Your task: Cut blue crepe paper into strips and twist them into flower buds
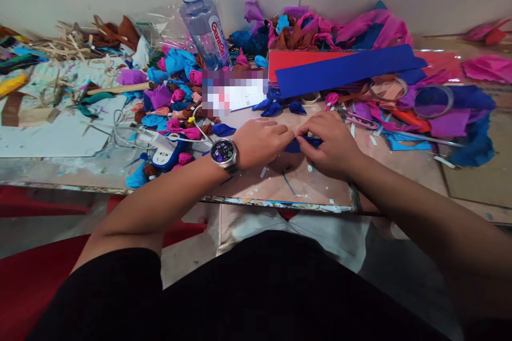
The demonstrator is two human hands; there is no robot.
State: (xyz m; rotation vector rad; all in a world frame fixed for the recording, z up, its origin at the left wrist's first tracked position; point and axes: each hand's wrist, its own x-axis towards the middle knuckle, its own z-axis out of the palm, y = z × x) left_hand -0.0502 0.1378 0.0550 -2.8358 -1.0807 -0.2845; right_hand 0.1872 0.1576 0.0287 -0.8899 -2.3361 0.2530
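My left hand (262, 141), with a watch (223, 152) on its wrist, is closed, fingertips at a small dark-blue paper piece (294, 147). My right hand (331, 143) meets it from the right, thumb and forefinger pinched on the same piece. Fingers cover part of the paper, so its full shape is hidden. Just beyond the hands lie several blue twisted paper petals (272, 109), and another blue petal (223, 129) rests above the watch. A cutter with a pink handle (360, 120) lies right of my right hand.
A water bottle (202, 26) stands at the back, near a lit phone (244, 95). A white-and-blue power strip (166, 152) with cables sits left. Blue paper strips (344, 70) lie over red sheets. Tape rolls (433, 101) and crumpled paper crowd the right. The table edge (280, 204) runs close below.
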